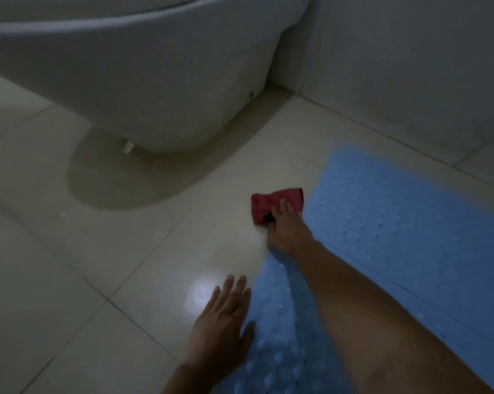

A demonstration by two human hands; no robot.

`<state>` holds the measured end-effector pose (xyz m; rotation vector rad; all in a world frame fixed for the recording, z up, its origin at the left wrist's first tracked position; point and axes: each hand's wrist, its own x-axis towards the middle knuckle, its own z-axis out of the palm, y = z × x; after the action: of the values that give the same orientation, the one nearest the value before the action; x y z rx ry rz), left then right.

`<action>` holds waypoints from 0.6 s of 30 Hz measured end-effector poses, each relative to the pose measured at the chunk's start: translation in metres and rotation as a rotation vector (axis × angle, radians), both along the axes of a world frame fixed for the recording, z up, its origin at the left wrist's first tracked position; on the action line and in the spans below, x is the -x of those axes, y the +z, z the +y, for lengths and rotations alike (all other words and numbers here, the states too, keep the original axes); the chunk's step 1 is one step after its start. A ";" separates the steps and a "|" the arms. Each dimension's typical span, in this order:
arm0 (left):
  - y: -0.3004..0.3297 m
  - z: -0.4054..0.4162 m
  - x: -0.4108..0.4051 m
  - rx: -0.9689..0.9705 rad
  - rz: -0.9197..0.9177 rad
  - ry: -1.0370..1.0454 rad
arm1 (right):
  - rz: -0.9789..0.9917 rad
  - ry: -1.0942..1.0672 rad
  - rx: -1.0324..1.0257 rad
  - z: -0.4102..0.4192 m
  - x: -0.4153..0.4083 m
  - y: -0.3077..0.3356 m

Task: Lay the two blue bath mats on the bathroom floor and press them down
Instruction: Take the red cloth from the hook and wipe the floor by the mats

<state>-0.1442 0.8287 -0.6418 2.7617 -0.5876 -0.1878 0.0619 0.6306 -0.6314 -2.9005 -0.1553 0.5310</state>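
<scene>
A blue bath mat with small holes lies flat on the tiled floor at the right. A second blue mat with raised bumps lies nearer to me, partly under my right forearm. My right hand reaches forward and grips a red cloth on the floor, just left of the far mat's edge. My left hand rests flat with straight fingers on the floor tile, at the left edge of the near mat.
A white toilet stands at the upper left, its base on the pale floor tiles. A white tiled wall runs along the right behind the mats. A bright light reflection sits on the tile by my left hand.
</scene>
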 end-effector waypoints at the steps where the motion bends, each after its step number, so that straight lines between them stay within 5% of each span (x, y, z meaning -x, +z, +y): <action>1: -0.002 -0.004 -0.001 -0.007 -0.014 -0.025 | -0.014 -0.021 -0.003 -0.006 -0.012 0.000; 7: -0.016 -0.008 0.004 -0.090 0.050 -0.065 | -0.024 -0.135 -0.039 -0.025 -0.051 -0.015; 11: 0.015 -0.006 -0.013 -0.050 0.246 -0.040 | 0.192 -0.183 -0.163 -0.014 -0.038 -0.009; 13: 0.037 -0.001 -0.032 0.082 0.341 0.098 | 0.298 -0.225 -0.321 -0.009 -0.020 0.005; 18: 0.115 0.002 -0.091 0.316 0.249 0.439 | 0.375 -0.562 -0.865 0.010 0.073 0.118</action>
<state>-0.0534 0.8305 -0.5268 2.4333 0.0549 -0.3015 -0.0112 0.6408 -0.5136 -1.8491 0.3803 0.6660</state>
